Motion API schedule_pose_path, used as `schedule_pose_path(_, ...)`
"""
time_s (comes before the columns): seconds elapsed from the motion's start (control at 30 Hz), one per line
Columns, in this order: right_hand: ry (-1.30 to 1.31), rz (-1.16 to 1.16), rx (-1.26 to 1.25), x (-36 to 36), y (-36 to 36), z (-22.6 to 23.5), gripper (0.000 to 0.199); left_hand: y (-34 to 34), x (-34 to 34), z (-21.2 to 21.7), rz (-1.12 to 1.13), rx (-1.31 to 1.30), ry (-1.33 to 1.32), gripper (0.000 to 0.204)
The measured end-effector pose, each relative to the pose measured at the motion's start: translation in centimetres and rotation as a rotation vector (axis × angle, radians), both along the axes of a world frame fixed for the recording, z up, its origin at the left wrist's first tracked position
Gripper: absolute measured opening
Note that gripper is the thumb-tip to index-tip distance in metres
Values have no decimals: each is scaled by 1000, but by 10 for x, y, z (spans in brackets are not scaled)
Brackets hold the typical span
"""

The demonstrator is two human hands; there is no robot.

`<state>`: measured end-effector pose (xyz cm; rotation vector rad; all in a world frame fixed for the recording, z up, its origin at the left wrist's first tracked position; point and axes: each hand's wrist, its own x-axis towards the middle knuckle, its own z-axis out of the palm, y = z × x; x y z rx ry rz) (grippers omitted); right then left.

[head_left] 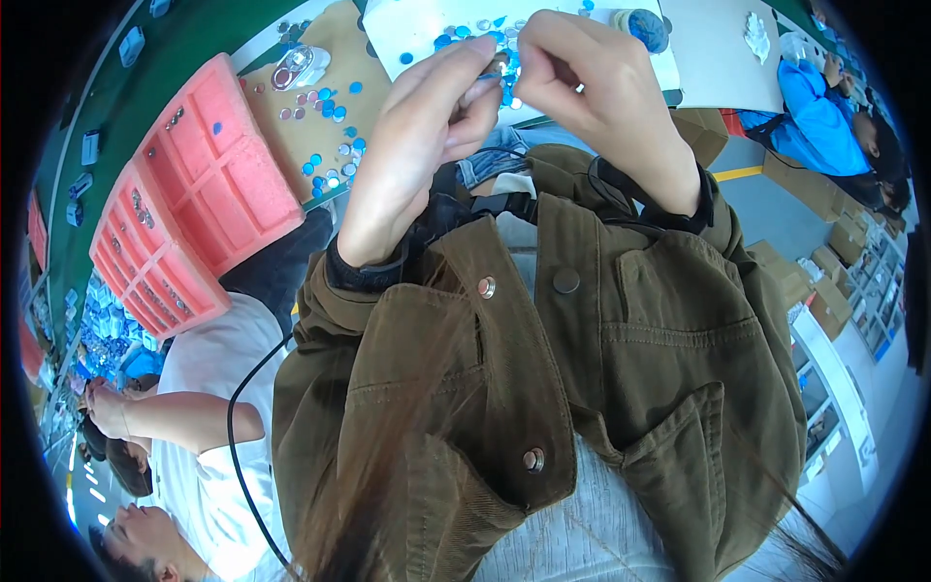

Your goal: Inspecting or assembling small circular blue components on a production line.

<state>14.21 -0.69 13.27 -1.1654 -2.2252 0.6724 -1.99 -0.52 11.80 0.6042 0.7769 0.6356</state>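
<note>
Over the white sheet (402, 19) at the table's near edge, both my hands are raised close together. My left hand (427, 121) is closed, thumb and fingers pinching a small dark-edged piece whose kind is hard to make out. Just right of it, my right hand (606, 87) has its fingers curled and pressed together; whatever they hold, if anything, is hidden. Small shiny blue discs (444, 42) lie scattered on the sheet behind and beneath my fingertips. More blue and silvery discs (328, 105) are spread over brown paper (373, 82) to the left.
A white device (299, 66) stands on the brown paper. Left of it are pink compartment trays (276, 184) holding small metal parts. A round tub (645, 29) sits right of my hands. One person in white (223, 417) is at left, another in blue (810, 121) at right, near cardboard boxes (703, 131).
</note>
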Motion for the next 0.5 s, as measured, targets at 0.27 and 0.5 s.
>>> schedule_pose_path(0.27, 385, -71, -441, -6, -7, -8, 18, 0, 1, 0, 43, 67, 70, 31)
schedule_pose_path(0.5, 707, -113, -762, -9, -7, -9, 23, -5, 7, 0, 57, 112, 125, 32)
